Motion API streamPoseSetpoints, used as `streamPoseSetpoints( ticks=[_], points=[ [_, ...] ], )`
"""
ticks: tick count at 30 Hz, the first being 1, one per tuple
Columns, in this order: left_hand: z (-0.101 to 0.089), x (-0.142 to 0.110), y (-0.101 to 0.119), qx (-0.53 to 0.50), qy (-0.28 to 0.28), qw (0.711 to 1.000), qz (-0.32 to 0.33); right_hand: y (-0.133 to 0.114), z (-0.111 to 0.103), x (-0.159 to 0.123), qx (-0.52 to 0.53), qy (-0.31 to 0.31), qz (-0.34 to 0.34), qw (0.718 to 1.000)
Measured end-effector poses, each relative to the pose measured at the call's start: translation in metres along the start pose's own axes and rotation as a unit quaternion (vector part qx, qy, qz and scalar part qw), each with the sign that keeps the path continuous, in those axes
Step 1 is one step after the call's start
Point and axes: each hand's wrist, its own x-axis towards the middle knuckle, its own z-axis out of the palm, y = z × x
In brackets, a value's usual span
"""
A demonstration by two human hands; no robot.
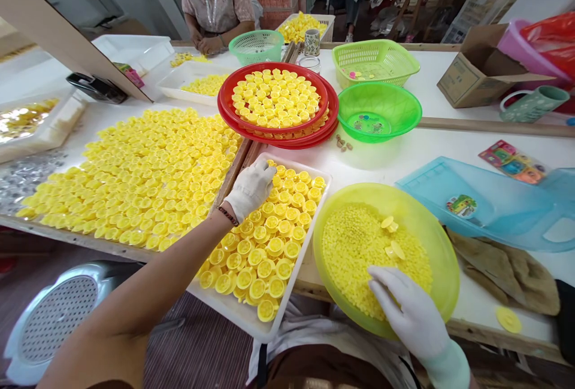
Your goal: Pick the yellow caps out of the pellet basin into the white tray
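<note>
My left hand, in a white glove, reaches over the far left edge of a white tray. Its fingers are curled down at the small yellow cup-shaped pieces filling that tray; what they grip is hidden. Off to the right, my right hand, also gloved, is over the near side of a yellow-green bowl. The bent fingers meet at the small yellow pellets in it, and anything between them is too small to make out. Several flat yellow discs lie on the pellets.
Many yellow pieces cover the table at left. Stacked red trays stand ahead, beside a green basin and a green basket. A blue plastic scoop-like container lies at right. Across the table sits a person.
</note>
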Motion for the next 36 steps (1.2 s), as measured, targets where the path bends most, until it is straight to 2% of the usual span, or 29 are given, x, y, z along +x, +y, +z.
streamPoseSetpoints(
  ticks=[6, 11, 15, 17, 21, 27, 29, 32, 34, 36],
  points=[
    [-0.003, 0.005, 0.001, -0.096, 0.020, 0.993, -0.069, 0.000, 0.000, 0.000, 0.000, 0.005, -0.001, 1.000],
    [-0.003, 0.004, -0.009, -0.132, 0.027, 0.988, -0.081, 0.000, 0.001, 0.000, 0.006, 0.005, -0.002, 1.000],
    [-0.007, -0.001, -0.018, -0.114, 0.038, 0.989, -0.084, 0.000, 0.000, 0.000, 0.007, 0.000, -0.001, 1.000],
    [-0.009, -0.002, -0.017, -0.099, 0.026, 0.991, -0.080, 0.000, 0.000, 0.000, 0.009, -0.002, 0.005, 1.000],
    [-0.011, -0.002, -0.007, -0.056, -0.037, 0.995, -0.073, 0.001, 0.001, 0.000, 0.009, -0.001, 0.008, 1.000],
    [-0.016, 0.006, 0.000, -0.036, -0.052, 0.995, -0.079, 0.000, 0.003, -0.001, 0.007, -0.003, 0.003, 1.000],
    [-0.021, 0.006, -0.002, -0.057, -0.035, 0.993, -0.097, 0.001, 0.003, -0.003, -0.002, 0.002, 0.003, 1.000],
    [-0.033, -0.002, -0.006, -0.111, 0.026, 0.987, -0.112, 0.002, -0.006, -0.001, -0.033, 0.017, -0.003, 0.999],
    [-0.039, -0.013, -0.010, -0.146, 0.069, 0.980, -0.117, -0.002, -0.017, 0.011, -0.053, 0.011, -0.032, 0.998],
    [-0.042, -0.026, -0.015, -0.178, 0.098, 0.970, -0.131, -0.013, -0.028, 0.039, -0.065, -0.016, -0.083, 0.994]
  ],
)
